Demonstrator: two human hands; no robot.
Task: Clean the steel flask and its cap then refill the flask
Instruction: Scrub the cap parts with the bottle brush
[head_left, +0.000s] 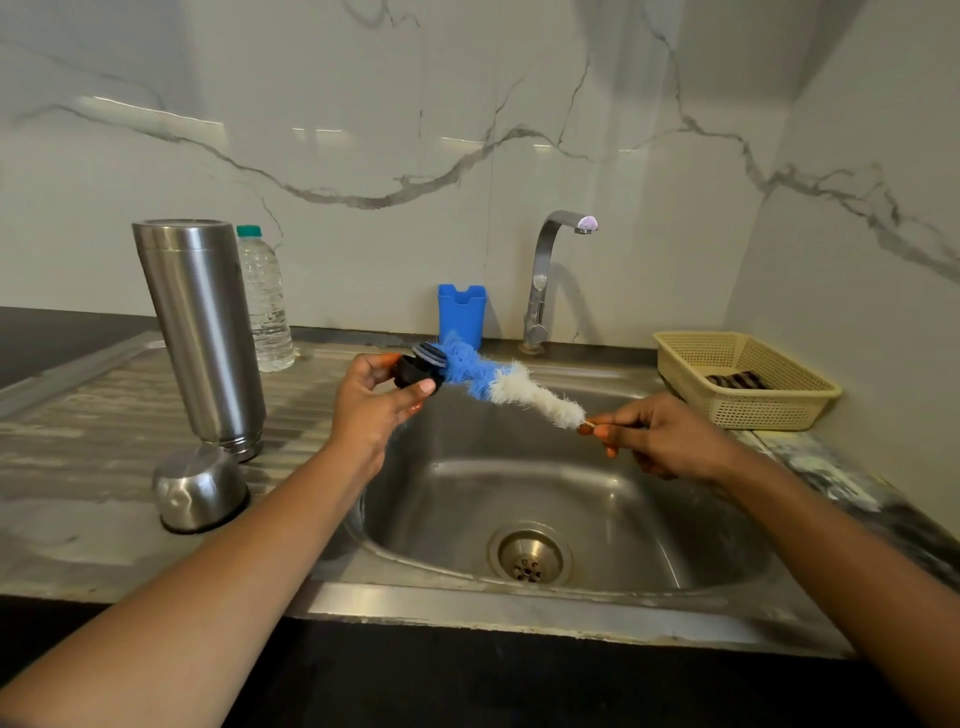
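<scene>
The tall steel flask (200, 332) stands upside down on the draining board, left of the basin. In front of it a steel cup lid (200, 488) sits mouth down. My left hand (376, 402) grips a small black stopper cap (418, 369) above the basin's left rim. My right hand (660, 436) pinches the handle end of a bottle brush (506, 382) with blue and white bristles. The blue tip of the brush touches the cap.
The steel sink (519, 499) with its drain lies below my hands. A tap (550, 270) and a blue holder (461, 312) stand at the back. A clear plastic water bottle (265, 301) is behind the flask. A cream basket (743, 379) sits at right.
</scene>
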